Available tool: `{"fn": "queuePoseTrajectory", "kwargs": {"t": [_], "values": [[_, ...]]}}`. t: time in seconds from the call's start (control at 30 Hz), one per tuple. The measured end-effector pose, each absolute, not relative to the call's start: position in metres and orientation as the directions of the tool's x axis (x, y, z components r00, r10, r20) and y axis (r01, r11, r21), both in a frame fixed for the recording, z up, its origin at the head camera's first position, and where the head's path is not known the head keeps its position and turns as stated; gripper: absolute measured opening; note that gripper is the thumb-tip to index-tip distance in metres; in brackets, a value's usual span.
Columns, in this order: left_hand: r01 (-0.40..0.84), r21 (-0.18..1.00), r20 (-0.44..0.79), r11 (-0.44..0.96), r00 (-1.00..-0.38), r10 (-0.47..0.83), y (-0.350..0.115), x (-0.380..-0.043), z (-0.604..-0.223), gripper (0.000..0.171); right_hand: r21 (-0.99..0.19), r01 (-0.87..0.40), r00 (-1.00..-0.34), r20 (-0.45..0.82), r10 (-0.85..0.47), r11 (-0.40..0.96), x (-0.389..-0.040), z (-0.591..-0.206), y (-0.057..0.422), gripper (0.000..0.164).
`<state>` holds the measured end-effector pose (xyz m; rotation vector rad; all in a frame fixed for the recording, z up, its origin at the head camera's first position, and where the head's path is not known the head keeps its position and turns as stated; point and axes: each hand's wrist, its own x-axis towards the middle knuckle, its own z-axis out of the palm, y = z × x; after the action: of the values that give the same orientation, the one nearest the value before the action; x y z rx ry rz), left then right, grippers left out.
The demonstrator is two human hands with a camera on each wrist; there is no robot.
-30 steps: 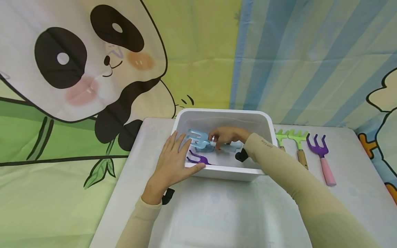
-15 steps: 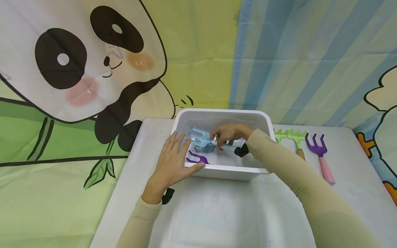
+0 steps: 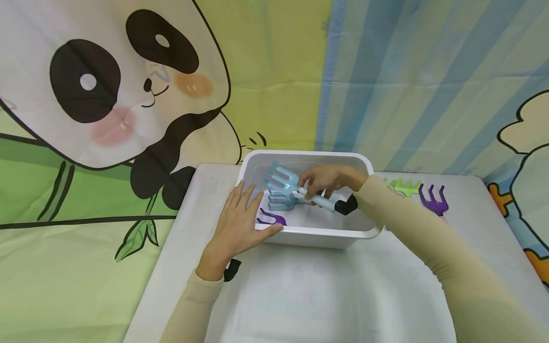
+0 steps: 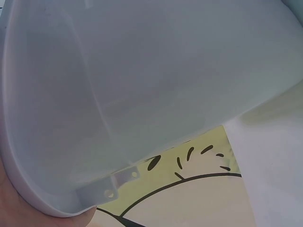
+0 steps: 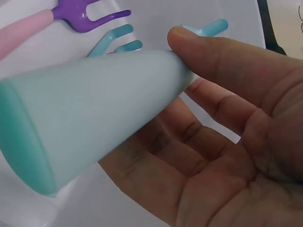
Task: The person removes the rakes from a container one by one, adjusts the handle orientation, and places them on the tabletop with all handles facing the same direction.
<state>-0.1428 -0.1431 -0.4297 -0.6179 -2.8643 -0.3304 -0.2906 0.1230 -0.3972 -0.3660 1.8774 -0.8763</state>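
Note:
In the head view my right hand (image 3: 323, 180) pinches the handle of a light blue hand fork (image 3: 327, 204), tilted above the inside of a white bin (image 3: 317, 232). The right wrist view shows the thumb and fingers round the narrow end of the fork's pale handle (image 5: 94, 109). Beneath it, a second light blue hand fork (image 3: 280, 201) lies in the bin. A purple hand fork (image 3: 273, 219) lies by the bin's front wall, its pink handle (image 5: 26, 33) visible in the right wrist view. My left hand (image 3: 236, 224) rests on the bin's front left corner, fingers spread straight.
To the right of the bin, light green rakes (image 3: 403, 187) and another purple hand fork (image 3: 434, 205) lie on the white table (image 3: 309, 295), partly hidden by the right sleeve. A panda-printed cloth (image 3: 274, 71) hangs behind the table.
My right hand has lifted the light blue hand fork and moved it up and to the right, uncovering more of the second blue fork. The left hand has stayed on the bin corner.

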Motion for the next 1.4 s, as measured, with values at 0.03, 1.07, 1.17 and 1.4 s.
{"fn": "queuePoseTrajectory", "kwargs": {"t": [0.03,1.07,1.17,1.4], "values": [[0.424,0.175,0.231,0.889,-0.895,0.382,-0.143,-0.143,-0.43,0.107,-0.713,0.129,-0.463,-0.658,-0.595,0.689,-0.289,-0.395,0.125,0.043],[0.44,0.174,0.253,0.881,-0.884,0.392,-0.143,-0.144,-0.434,0.106,-0.842,0.161,-0.544,-0.511,-0.666,0.515,-0.252,-0.347,0.173,0.035],[0.442,0.175,0.256,0.88,-0.883,0.393,-0.143,-0.144,-0.433,0.106,-0.851,0.166,-0.552,-0.499,-0.669,0.498,-0.247,-0.343,0.181,0.034],[0.439,0.183,0.249,0.88,-0.886,0.391,-0.144,-0.142,-0.432,0.106,-0.858,0.192,-0.591,-0.489,-0.641,0.477,-0.234,-0.334,0.199,0.039]]}}
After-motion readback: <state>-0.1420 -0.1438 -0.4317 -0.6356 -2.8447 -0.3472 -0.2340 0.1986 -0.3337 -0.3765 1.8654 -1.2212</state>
